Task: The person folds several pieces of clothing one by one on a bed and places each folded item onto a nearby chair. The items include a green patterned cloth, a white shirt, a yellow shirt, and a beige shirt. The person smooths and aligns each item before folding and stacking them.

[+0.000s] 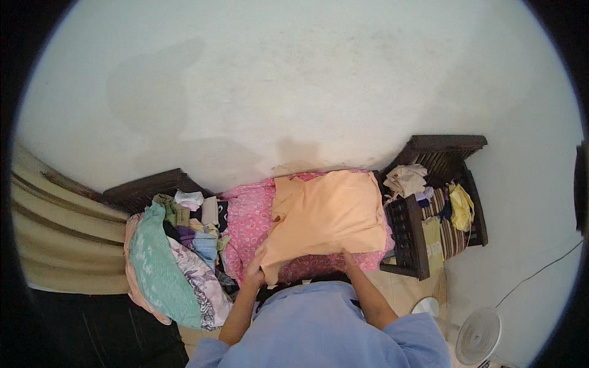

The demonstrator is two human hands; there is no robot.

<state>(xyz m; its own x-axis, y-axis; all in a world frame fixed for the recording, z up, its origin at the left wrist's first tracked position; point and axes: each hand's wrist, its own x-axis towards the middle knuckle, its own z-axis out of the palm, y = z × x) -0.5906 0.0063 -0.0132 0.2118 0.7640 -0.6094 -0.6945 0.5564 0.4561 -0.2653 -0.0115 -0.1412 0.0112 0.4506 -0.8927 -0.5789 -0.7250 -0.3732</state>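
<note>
A peach-orange cloth garment (pixel 331 211), probably a shirt, lies spread over a pink patterned cloth (pixel 248 205) in front of me. At the garment's near left corner, a narrow part like a sleeve hangs down, and my left hand (pixel 254 271) is closed on its edge. My right hand (pixel 348 262) grips the near edge farther right, its fingertips partly under the fabric. Between my hands a darker, shaded strip of the pink cloth shows below the garment's edge.
To the left, several folded clothes (pixel 205 245) are stacked beside a draped green cloth (pixel 162 270). A dark wooden armrest (pixel 411 236) stands at the right, with a beige cloth (pixel 406 180) and a yellow cloth (pixel 461 208) near it. A fan (pixel 478 336) is at the lower right.
</note>
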